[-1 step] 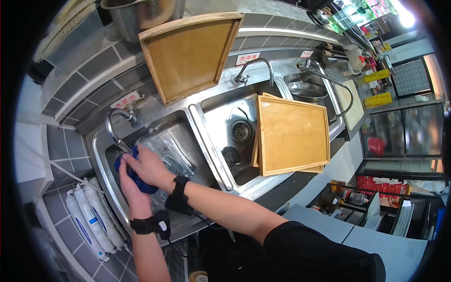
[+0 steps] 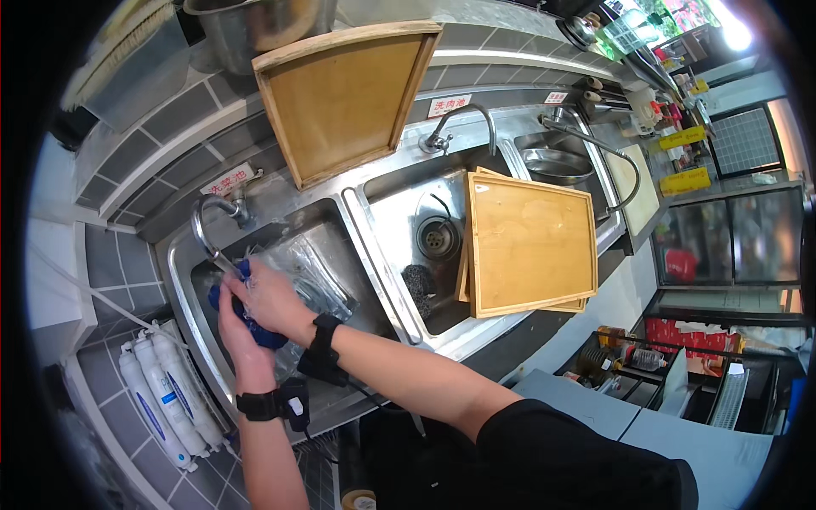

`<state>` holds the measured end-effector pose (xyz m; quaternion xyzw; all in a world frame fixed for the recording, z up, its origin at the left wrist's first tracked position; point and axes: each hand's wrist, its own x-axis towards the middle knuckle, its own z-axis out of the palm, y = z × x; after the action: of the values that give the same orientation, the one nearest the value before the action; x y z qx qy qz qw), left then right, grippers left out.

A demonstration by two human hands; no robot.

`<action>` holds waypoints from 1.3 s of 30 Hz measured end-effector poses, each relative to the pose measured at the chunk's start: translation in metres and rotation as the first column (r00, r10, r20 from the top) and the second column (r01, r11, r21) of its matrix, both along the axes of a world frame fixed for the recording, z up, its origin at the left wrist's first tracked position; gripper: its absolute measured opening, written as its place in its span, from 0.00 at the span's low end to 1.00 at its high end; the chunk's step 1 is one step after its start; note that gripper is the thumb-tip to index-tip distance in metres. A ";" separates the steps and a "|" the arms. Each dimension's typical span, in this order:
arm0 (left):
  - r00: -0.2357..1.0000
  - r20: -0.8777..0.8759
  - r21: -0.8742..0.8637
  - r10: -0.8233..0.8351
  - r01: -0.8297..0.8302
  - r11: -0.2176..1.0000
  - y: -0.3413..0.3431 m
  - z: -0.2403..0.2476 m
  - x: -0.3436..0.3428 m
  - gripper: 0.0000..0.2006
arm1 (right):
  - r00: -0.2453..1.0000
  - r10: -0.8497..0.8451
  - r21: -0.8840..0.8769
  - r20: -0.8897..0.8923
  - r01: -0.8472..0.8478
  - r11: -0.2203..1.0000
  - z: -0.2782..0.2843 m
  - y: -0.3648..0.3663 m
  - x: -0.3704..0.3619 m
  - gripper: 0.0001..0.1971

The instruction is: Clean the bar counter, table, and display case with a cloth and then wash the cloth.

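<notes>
A dark blue cloth (image 2: 262, 335) is bunched between my two hands beneath the left tap (image 2: 201, 228), over the left sink basin (image 2: 336, 242). My left hand (image 2: 240, 338) grips it from the near left side. Pressed on it from the right is my right hand (image 2: 276, 299), its fingers closed round the upper part. Much of the cloth is hidden by the fingers. Water runs over the right hand. Beside the hands in the basin lies a clear plastic tray or container (image 2: 310, 268), wet and partly covered by my right hand.
Shallow wooden trays (image 2: 534, 246) are stacked over the middle basin, near a dark scouring pad (image 2: 417, 280) and a drain (image 2: 437, 240). Another wooden tray (image 2: 348, 102) leans on the wall behind. A metal pan (image 2: 557, 166) sits in the right basin. White filter cartridges (image 2: 161, 399) stand at left.
My right hand has shifted very slightly on the blue cloth, and water now splashes over its back. The rest looks the same.
</notes>
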<state>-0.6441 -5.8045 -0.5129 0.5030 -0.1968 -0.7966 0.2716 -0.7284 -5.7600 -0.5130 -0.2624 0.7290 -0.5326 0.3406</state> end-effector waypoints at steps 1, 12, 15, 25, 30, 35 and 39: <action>0.995 0.101 -0.117 -0.018 0.030 0.993 0.004 -0.005 -0.006 0.23 | 1.000 0.016 0.085 -0.024 -0.014 0.996 -0.003 -0.001 -0.004 0.21; 0.992 0.061 -0.128 0.113 -0.105 0.986 -0.018 -0.003 0.009 0.21 | 0.887 -0.254 0.066 0.386 0.248 0.966 -0.053 0.049 0.001 0.25; 0.990 -0.097 -0.029 0.104 -0.107 0.994 -0.005 0.010 0.007 0.18 | 0.688 -0.252 0.030 0.681 0.318 0.948 -0.011 0.073 -0.012 0.20; 0.947 -0.305 -0.038 -0.097 0.090 0.995 -0.009 0.051 0.013 0.19 | 0.963 0.133 -0.152 0.233 -0.099 0.983 0.009 0.065 -0.032 0.39; 0.898 -0.258 -0.171 -0.357 0.321 0.932 -0.023 0.048 0.010 0.18 | 0.748 0.458 -0.201 0.480 -0.414 0.888 0.012 0.047 -0.086 0.34; 0.916 0.034 -0.366 -0.399 0.383 0.848 -0.029 0.038 0.013 0.14 | 0.807 0.561 0.156 -0.181 -0.540 0.827 0.056 0.031 -0.094 0.11; 0.918 0.153 -0.422 -0.367 0.396 0.815 -0.022 0.026 0.015 0.14 | 0.889 0.358 0.084 -0.285 -0.349 0.933 0.091 0.035 -0.099 0.10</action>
<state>-0.6287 -5.8262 -0.4870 0.4031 -0.4790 -0.7516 0.2076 -0.8269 -5.7246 -0.4219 -0.4622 0.7198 -0.4051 0.3227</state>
